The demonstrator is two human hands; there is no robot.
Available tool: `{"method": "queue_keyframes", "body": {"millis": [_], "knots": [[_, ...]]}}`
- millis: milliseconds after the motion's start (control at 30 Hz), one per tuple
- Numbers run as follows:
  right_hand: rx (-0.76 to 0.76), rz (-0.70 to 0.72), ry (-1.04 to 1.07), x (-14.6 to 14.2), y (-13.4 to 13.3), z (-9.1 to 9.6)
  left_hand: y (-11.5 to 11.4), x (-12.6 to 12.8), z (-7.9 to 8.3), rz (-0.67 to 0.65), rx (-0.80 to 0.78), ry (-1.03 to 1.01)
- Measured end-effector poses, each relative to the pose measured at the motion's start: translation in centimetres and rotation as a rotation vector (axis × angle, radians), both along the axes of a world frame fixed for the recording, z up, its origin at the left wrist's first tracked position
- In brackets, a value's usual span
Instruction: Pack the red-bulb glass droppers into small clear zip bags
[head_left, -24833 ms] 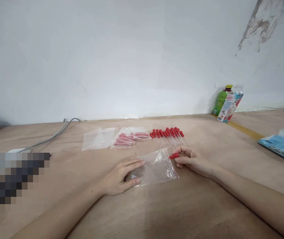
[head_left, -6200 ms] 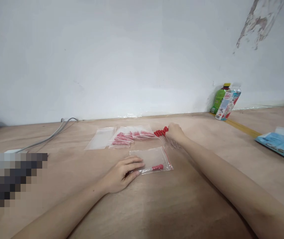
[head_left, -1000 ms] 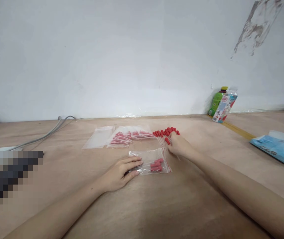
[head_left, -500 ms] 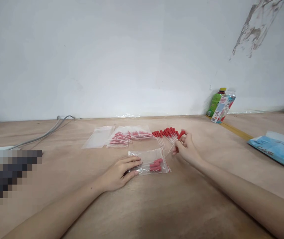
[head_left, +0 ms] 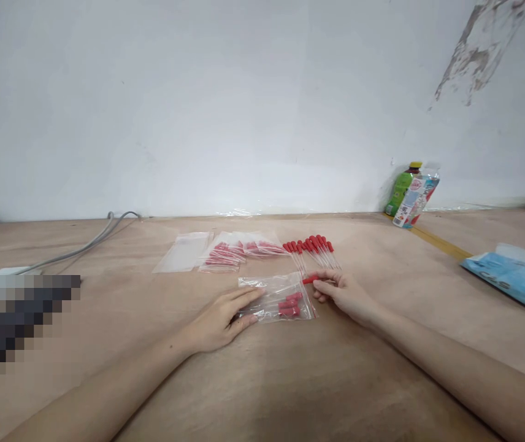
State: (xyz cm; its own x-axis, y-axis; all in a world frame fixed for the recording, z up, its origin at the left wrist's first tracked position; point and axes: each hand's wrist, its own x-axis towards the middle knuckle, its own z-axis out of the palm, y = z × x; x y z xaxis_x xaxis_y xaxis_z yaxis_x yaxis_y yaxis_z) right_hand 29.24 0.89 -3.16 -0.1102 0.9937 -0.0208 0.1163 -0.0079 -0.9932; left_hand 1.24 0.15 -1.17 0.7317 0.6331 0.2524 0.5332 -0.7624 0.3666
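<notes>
- Clear flat bags lie beyond and left of the left fingers, well out of the way.
- Filled bags, showing red through the plastic, lie straight beyond the left fingers; a nudge there could disturb the pile.
- The left hand rests palm down, thumb and fingers spread, gripping nothing, fingertips on the near bag's left end. Light, even pressure suits: enough to stop sliding, without flattening the mouth.
- The near bag reaches from under the left fingertips to just short of the right ones, its red-edged mouth facing the right hand.
- Bagged droppers lie inside, right of the left fingertips, bulbs toward the mouth. A new stem is best slid in alongside them.
- The held dropper has its bulb at the mouth; its stem seems to run inside. A level push avoids snagging the film.
- The right hand pinches that bulb between thumb and fingertips, the gap closed around it.
- Loose droppers fan out just beyond the right fingers; a low wrist clears them.
</notes>
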Motion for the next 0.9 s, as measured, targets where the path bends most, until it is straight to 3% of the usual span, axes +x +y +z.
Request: {"method": "queue_keyframes", "body": {"millis": [133,300,467,533,667,900], "knots": [[0.135,0.232,-0.244,0.5,0.0,0.5,0.0,-0.1,-0.1,0.000,0.003,0.007],[0.264,0.395,-0.274,-0.4,1.0,0.9,0.0,0.0,-0.1,0.011,-0.002,0.002],[0.206,0.060,-0.320,-1.2,1.9,-0.4,0.1,0.0,0.0,0.003,-0.004,0.007],[0.226,0.060,-0.343,-1.2,1.9,-0.6,0.1,0.0,-0.1,0.001,-0.004,0.000],[0.282,0.199,-0.383,-1.0,1.6,-0.2,0.1,0.0,-0.1,0.005,-0.007,-0.016],[0.388,0.078,-0.453,-1.5,1.3,-0.6,0.1,0.0,-0.1,0.002,-0.004,-0.007]]}}
